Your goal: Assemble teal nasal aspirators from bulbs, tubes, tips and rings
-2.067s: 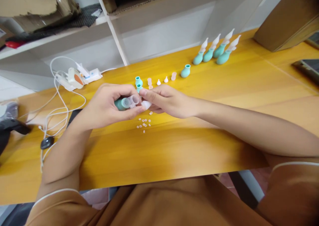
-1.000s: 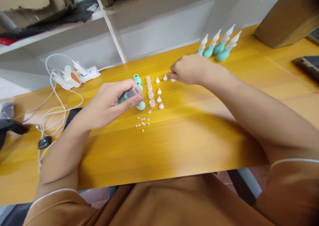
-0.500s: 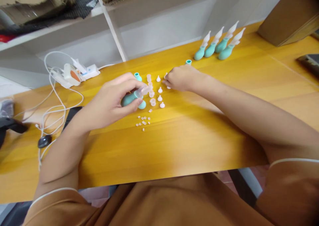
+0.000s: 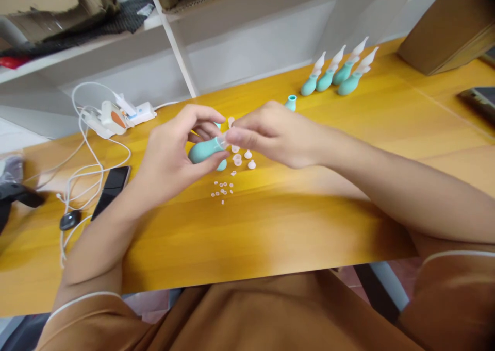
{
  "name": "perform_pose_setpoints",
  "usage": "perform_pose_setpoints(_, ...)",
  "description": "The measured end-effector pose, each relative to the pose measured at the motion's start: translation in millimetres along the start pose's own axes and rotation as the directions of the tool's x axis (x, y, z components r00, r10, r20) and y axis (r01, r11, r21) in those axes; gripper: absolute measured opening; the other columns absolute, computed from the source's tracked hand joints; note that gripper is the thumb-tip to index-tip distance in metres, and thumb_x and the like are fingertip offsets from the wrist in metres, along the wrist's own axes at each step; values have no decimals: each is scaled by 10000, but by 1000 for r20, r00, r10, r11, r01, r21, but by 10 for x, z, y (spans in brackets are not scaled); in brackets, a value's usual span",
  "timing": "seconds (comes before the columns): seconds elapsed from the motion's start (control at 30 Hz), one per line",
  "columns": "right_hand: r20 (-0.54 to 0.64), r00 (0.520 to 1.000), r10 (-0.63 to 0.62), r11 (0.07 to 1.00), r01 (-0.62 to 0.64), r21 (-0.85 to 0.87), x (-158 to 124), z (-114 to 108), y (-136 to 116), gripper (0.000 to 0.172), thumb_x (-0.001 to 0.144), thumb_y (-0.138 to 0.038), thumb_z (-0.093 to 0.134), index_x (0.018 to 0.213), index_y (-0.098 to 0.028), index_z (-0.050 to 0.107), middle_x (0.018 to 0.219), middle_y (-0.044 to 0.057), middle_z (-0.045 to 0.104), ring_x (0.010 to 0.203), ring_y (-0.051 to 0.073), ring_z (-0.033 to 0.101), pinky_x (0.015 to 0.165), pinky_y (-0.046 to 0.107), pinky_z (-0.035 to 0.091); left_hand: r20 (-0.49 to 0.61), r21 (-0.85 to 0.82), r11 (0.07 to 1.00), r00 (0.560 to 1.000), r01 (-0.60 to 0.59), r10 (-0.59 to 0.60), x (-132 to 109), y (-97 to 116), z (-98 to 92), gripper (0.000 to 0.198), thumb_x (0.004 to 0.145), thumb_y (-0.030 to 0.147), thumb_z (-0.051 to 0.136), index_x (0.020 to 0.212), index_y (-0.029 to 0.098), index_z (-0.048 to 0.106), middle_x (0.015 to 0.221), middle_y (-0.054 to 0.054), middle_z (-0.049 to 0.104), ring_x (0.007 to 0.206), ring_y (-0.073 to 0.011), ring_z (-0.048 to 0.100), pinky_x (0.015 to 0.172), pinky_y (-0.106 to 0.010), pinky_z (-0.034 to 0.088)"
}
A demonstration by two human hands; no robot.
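My left hand [image 4: 166, 150] holds a teal bulb [image 4: 204, 150] on its side, a clear connector [image 4: 221, 141] in its neck pointing right. The fingers of my right hand [image 4: 278, 134] are pinched at the connector's free end; what they hold there is hidden. Under and beside my hands lie clear cup-like parts [image 4: 237, 160] and white cone-shaped tips [image 4: 251, 164]. Several tiny clear rings [image 4: 225, 184] are scattered nearer me. Behind my right hand stands an open teal bulb [image 4: 291, 103].
Several teal bulbs with white tips [image 4: 350, 84] stand at the back right, near a cardboard box [image 4: 444, 29]. On the left are a power strip [image 4: 142, 113], white cables, a black phone [image 4: 112, 188] and a small black object [image 4: 70, 220].
My right hand has moved left from the white tips to the clear connector on the bulb. My left hand still holds the bulb, its fingers shifted off the connector.
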State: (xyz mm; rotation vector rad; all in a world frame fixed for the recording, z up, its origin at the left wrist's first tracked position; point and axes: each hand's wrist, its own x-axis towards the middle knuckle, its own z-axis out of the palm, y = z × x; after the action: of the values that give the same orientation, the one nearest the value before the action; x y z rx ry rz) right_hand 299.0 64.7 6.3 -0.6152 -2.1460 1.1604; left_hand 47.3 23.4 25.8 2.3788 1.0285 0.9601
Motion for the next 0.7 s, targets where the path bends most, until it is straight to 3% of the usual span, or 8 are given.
perform_pose_setpoints(0.1, -109, 991, -83, 988, 67, -141, 10, 253, -55, 745, 1061, -781, 612, 639, -184, 470, 569, -31, 340, 596, 100, 304, 572, 300, 168, 0, 16, 1000, 1000, -13, 13, -44, 51, 19, 357, 968, 362, 854, 1276, 306, 683, 1107, -14, 799, 985, -193, 774, 941, -398, 643)
perform_pose_setpoints(0.17, -162, 980, -115, 987, 94, -128, 19, 333, -50, 759, 1091, -768, 564, 623, -186, 430, 562, -35, 320, 579, 91, 277, 557, 299, 156, 4, -32, 999, 1000, -30, 30, -60, 51, 12, 378, 977, 388, 855, 1308, 322, 685, 1116, -18, 789, 995, -192, 768, 949, -396, 647)
perform_pose_setpoints(0.3, -104, 982, -158, 987, 160, 17, 17, 355, -22, 738, 1129, -737, 511, 646, -189, 401, 591, -42, 300, 580, 81, 261, 542, 285, 153, 53, -214, 977, 998, -23, 36, -36, 32, -54, 428, 956, 470, 889, 1309, 325, 696, 1111, -38, 790, 1023, -217, 788, 906, -377, 675)
perform_pose_setpoints(0.43, -24, 992, -121, 975, 123, 185, 22, 385, 23, 706, 1151, -703, 495, 676, -201, 347, 627, -53, 229, 577, 74, 222, 531, 265, 163, 113, -278, 960, 993, 46, -15, 12, 31, -119, 405, 930, 493, 915, 1237, 313, 722, 1081, -48, 813, 1005, -244, 824, 794, -344, 686)
perform_pose_setpoints(0.57, -40, 992, -116, 892, 121, 436, 30, 305, -26, 677, 1181, -685, 385, 699, -233, 236, 650, -62, 168, 562, 78, 139, 511, 263, 185, 174, -344, 936, 985, 69, -9, 43, 28, -146, 396, 932, 506, 912, 1229, 321, 726, 994, -33, 838, 911, -236, 836, 756, -345, 692)
perform_pose_setpoints(0.63, -12, 989, -150, 932, 145, 332, 13, 121, -92, 643, 1190, -593, 432, 683, -229, 274, 644, -58, 208, 564, 74, 166, 524, 276, 183, 151, -390, 920, 989, 49, 11, 51, 37, -152, 422, 909, 464, 942, 1238, 318, 723, 1005, -27, 851, 914, -227, 834, 783, -352, 704)
perform_pose_setpoints(0.7, 36, 990, -133, 991, 133, 0, -22, -145, -110, 631, 1174, -532, 502, 653, -202, 369, 622, -47, 266, 566, 69, 219, 543, 288, 173, 97, -392, 920, 995, 19, 21, 54, 55, -157, 434, 895, 436, 958, 1241, 320, 723, 1047, -26, 859, 946, -228, 835, 820, -370, 713)
